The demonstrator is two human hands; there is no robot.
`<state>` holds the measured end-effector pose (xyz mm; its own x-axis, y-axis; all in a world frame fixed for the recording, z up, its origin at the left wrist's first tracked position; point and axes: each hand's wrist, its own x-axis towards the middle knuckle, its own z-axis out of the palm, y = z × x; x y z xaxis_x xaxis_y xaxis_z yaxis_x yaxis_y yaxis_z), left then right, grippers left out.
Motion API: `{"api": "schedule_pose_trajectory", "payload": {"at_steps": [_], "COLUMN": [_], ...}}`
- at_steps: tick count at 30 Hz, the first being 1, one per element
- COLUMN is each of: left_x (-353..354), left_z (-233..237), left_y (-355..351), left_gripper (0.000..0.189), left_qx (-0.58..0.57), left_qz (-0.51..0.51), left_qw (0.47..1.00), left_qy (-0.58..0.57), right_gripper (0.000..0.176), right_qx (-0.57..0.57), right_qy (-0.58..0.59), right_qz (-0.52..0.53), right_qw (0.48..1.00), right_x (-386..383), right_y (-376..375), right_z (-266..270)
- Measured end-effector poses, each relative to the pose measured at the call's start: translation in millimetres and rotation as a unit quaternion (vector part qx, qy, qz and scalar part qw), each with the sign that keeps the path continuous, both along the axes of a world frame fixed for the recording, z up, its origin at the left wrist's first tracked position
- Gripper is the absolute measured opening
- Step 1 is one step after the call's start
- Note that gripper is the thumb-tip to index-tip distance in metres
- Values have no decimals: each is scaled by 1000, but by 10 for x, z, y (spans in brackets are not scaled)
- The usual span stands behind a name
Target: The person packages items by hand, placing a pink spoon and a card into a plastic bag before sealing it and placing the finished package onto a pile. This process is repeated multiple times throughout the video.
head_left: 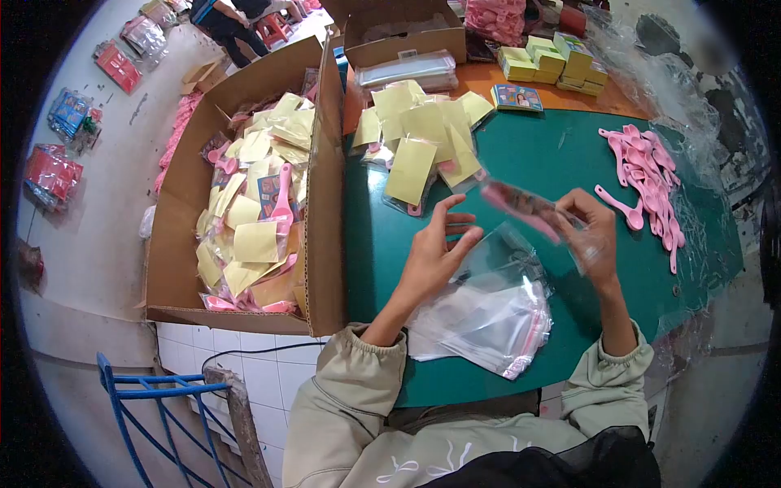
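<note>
My right hand [587, 234] is closed on a clear plastic package [529, 210] with a pink item and a dark printed card inside, blurred by motion. My left hand [439, 248] is held up with its fingers apart, holding nothing, just left of the package. Below both hands a stack of clear plastic bags [488, 317] lies on the green table [378, 276]. Beyond my left hand sits a pile of bagged packages with pale yellow cards [411, 171]. Loose pink spoons [647, 179] are heaped at the right.
A large cardboard box [325, 187] full of packages stands at the left. At the back are stacks of cards [569, 61], an open carton [403, 37] and pink bundles [496, 18]. Crumpled plastic film [691, 106] hangs at the right edge. A person [226, 26] stands far back left.
</note>
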<state>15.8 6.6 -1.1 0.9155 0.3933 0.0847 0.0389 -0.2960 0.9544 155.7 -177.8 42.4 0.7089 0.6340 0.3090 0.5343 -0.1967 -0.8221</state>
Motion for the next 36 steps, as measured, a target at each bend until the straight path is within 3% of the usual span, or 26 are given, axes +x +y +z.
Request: {"api": "schedule_pose_trajectory", "payload": {"at_steps": [1, 3, 4, 6, 11, 15, 17, 18, 21, 24, 33, 36], "left_x": [-4, 10, 1, -41, -71, -80, -82, -83, -101, -129, -138, -145], "left_z": [-15, -30, -24, -12, -66, 9, -11, -17, 47, 53, 44, -9], "left_y": [-27, -62, -77, -111, -106, -84, -95, -100, -86, -111, -80, -112], "left_gripper": [50, 54, 56, 58, 57, 56, 54, 53, 53, 53, 55, 56], "left_qx": [-128, -373, -384, -407, -317, -230, -319, -362, -352, -248, -275, -348], "left_qz": [-42, -123, -136, -160, -197, -191, -184, -180, -175, -167, -198, -180], "left_qw": [991, 919, 912, 896, 923, 947, 923, 908, 909, 944, 931, 916], "left_qy": [14, 40, 51, 76, 93, 122, 112, 107, 139, 137, 133, 91], "right_gripper": [15, 22, 29, 30, 24, 17, 14, 14, 13, 14, 17, 18], "right_qx": [-11, -30, -52, -96, -146, -102, -84, -94, -126, -151, -126, -125], "right_qy": [-41, -126, -138, -161, -201, -39, 22, -3, -54, -63, -99, -95], "right_qz": [22, 65, 129, 158, 202, 273, 250, 250, 250, 257, 262, 259], "right_qw": [999, 989, 981, 970, 947, 956, 964, 964, 958, 952, 952, 953], "right_x": [-61, -176, -188, -223, -234, -226, -210, -204, -204, -236, -314, -340], "right_y": [26, 99, 97, 103, 120, 149, 152, 153, 156, 160, 186, 192], "right_z": [34, 95, 59, -23, -162, -163, -145, -139, -131, -145, -239, -233]}}
